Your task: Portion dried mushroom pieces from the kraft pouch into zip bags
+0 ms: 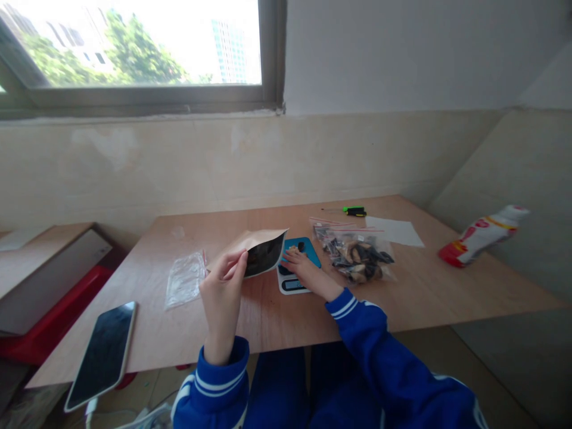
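Observation:
My left hand is closed on the upper edge of a brown paper pouch. The pouch is tilted, its dark-lined mouth gaping to the right, close beside a small white kitchen scale with a blue top. Over the scale's blue platform reaches my right hand, fingers stretched toward the pouch mouth. Its fingertips are at some small light-brown pieces on the platform. A dark piece lies just behind them. Whether the fingertips grip any piece is hard to make out.
Clear zip bags of dark and tan dried pieces lie right of the scale. Behind are screwdrivers and white paper. A red-white bottle leans at right. An empty-looking plastic bag and a plugged-in tablet are at left.

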Demonstrator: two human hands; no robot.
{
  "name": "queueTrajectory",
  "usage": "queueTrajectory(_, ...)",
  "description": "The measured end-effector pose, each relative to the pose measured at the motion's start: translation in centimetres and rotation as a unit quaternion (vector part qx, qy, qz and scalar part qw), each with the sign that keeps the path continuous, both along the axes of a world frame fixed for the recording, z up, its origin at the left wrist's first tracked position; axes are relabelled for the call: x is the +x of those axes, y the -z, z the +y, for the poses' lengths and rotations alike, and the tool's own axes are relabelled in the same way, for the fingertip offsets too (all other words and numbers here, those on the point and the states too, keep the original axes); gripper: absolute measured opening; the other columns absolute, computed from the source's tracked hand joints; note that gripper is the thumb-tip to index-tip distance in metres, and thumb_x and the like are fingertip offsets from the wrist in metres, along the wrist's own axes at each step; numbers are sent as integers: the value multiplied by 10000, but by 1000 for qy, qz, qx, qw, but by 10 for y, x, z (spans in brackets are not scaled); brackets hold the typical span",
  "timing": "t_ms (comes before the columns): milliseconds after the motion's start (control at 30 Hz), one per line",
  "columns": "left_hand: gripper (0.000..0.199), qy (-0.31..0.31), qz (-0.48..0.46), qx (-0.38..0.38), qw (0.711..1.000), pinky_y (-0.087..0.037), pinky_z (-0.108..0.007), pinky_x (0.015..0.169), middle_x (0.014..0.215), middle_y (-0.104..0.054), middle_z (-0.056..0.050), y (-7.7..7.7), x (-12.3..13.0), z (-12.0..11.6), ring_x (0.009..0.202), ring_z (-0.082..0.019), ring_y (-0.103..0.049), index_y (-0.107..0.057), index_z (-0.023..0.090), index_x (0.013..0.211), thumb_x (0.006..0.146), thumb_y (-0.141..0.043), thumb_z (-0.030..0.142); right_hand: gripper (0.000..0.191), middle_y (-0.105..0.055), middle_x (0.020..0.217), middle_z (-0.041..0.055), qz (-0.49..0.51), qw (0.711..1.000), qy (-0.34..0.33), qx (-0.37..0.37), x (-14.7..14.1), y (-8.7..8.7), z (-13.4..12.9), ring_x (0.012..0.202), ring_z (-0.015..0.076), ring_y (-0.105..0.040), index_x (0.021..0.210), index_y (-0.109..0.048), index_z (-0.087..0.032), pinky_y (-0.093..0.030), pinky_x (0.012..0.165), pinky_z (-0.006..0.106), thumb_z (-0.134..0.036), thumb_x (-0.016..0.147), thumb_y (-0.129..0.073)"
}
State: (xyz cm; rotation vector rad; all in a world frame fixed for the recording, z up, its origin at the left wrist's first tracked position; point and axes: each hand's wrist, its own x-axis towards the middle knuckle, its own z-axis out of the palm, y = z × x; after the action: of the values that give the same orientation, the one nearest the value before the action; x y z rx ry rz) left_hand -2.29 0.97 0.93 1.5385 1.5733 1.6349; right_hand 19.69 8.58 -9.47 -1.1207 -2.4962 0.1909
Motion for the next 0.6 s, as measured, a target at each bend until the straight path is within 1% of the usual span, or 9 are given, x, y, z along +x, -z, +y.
queueTrajectory(33,199,3,1,0,1000,-588,-261,728,834,-759,5,0,0,0,846,-193,-727,-708,217,848,814,-642,401,553,-450,1456,147,-16,1000,-7,0,-3,1,0,1413,252,-314,1301,-563,-164,-248,1163,515,45,798,-464)
queueTrajectory(100,199,9,-1,-2,1000,-588,-256,720,835,-761,4,1,-1,0,854,-196,-727,-709,218,857,811,-646,401,534,-433,1470,139,-27,1000,6,7,-6,1,0,1434,263,-262,1314,-548,-192,-212,1156,561,16,828,-476)
queueTrajectory(200,207,9,-8,-4,1000,-589,-265,725,842,-762,-4,1,-2,0,852,-202,-728,-708,213,859,807,-650,405,469,-400,1489,156,4,999,37,15,0,-11,-1,1438,278,-249,1376,-477,-204,-247,1122,592,-125,914,-475)
queueTrajectory(300,222,9,-13,0,1000,-594,-283,745,853,-763,-11,1,-3,0,852,-205,-728,-707,207,856,808,-642,414,445,-403,1488,150,81,995,48,20,12,-37,-5,1418,263,-306,1389,-463,-206,-288,1123,546,-206,945,-444)
queueTrajectory(400,226,15,-8,1,1000,-598,-284,739,849,-763,-9,1,-1,-1,856,-206,-727,-707,206,855,813,-633,416,401,-493,1421,104,174,980,83,57,25,-68,-9,1360,224,-401,1331,-526,-237,-314,1129,484,-198,960,-380)
queueTrajectory(467,223,18,-2,2,1000,-598,-281,732,847,-763,-8,1,0,-1,859,-207,-727,-707,209,854,818,-627,414,365,-574,1316,85,203,972,100,70,32,-82,-12,1279,219,-482,1252,-587,-245,-354,1101,466,-190,957,-379)
queueTrajectory(533,218,16,2,1,1000,-596,-277,728,848,-762,-6,1,0,-2,857,-206,-727,-707,213,856,822,-624,411,307,-639,1172,90,181,979,86,45,36,-84,-15,1156,229,-559,1145,-646,-225,-421,1032,453,-196,947,-414)
queueTrajectory(600,209,13,1,-1,1000,-594,-270,724,847,-762,-3,1,0,-2,852,-205,-728,-708,216,859,821,-627,405,235,-662,1044,99,121,991,55,-7,36,-75,-19,1039,235,-602,1057,-680,-198,-480,942,424,-208,922,-488)
